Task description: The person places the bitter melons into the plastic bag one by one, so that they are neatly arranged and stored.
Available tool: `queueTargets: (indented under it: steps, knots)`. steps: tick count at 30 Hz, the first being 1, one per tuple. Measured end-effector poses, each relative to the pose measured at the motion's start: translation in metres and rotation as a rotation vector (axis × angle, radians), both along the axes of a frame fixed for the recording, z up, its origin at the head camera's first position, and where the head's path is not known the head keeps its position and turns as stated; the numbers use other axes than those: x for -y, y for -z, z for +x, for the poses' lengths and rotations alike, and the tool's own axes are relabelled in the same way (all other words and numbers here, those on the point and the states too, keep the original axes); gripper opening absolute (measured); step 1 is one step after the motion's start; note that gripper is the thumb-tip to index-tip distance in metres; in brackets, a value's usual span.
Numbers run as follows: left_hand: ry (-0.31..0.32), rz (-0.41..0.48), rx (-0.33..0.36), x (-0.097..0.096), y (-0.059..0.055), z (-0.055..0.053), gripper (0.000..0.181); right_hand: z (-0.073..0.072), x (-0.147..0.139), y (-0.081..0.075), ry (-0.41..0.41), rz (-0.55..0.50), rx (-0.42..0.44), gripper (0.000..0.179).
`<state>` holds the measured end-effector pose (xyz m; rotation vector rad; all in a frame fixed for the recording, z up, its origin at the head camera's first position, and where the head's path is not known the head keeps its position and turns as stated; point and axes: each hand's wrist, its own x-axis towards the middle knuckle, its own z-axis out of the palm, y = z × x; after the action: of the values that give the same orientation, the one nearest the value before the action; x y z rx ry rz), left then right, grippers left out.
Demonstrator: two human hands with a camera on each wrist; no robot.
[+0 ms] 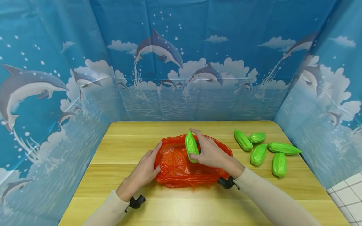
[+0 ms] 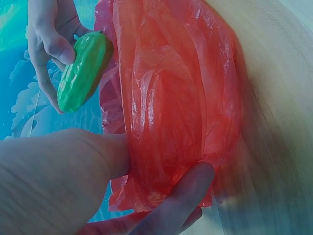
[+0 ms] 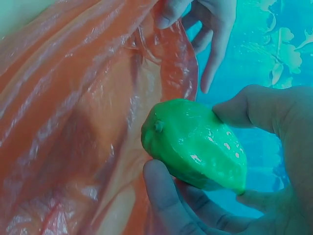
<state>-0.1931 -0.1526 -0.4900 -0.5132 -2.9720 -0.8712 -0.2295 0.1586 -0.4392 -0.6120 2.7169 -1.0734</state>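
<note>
Taking the red bag [image 1: 175, 160] as the middle of the dial, with 12 o'clock toward the table's [image 1: 116, 150] far edge, you have one green vegetable [image 1: 190, 145] held over the bag's wide mouth, a little toward 12. The step in hand looks to be bringing that vegetable to the bag, with the mouth held apart ready for it; it is not yet let go. From here, the move would seem to call for lowering it well inside the rim, then parting your fingers without dragging the thin plastic along. Your right hand [image 1: 210, 150] comes in from 4 o'clock, its fingers pinching the vegetable lengthwise, thumb toward the near end and a fingertip by the far tip, which points to about 12. Your left hand [image 1: 145, 166] sits at 9 o'clock, its forearm reaching up from 7, thumb inside the rim and the other fingers outside, pinching the edge of the plastic between them. Five more green vegetables [image 1: 258, 154] lie on the table around 3 o'clock, well apart from your left hand; they are spread loosely, some just beside each other. Whether the bag holds anything under its folds, you cannot tell.
</note>
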Motion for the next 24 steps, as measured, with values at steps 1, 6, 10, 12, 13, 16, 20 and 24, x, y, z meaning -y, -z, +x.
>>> queueTargets:
  steps: [1,6,10,12,13,16,20,24]
  knots:
    - [0.002,0.003,0.002,0.000,0.000,0.000,0.106,0.000,0.002,0.001,-0.003,-0.001,0.005,0.107]
    - [0.001,0.013,0.015,-0.002,0.001,-0.001,0.106,-0.002,0.010,0.003,-0.018,-0.009,0.022,0.107]
    - [0.002,0.024,0.023,-0.003,0.002,-0.001,0.106,-0.003,0.015,0.005,-0.040,-0.012,0.036,0.108]
    - [0.001,0.029,0.030,-0.004,0.002,-0.001,0.106,-0.003,0.018,0.006,-0.049,-0.011,0.042,0.108]
    - [0.001,0.032,0.031,-0.005,0.002,-0.001,0.106,-0.003,0.019,0.007,-0.053,-0.007,0.046,0.108]
    - [0.000,0.028,0.034,-0.005,0.003,0.000,0.105,-0.003,0.021,0.009,-0.068,0.010,0.041,0.106]
    - [0.002,0.020,0.033,-0.006,0.004,0.000,0.104,-0.005,0.024,0.013,-0.091,0.035,0.011,0.100]
    - [0.006,0.022,0.030,-0.006,0.005,0.000,0.104,-0.006,0.028,0.015,-0.111,0.039,0.023,0.098]
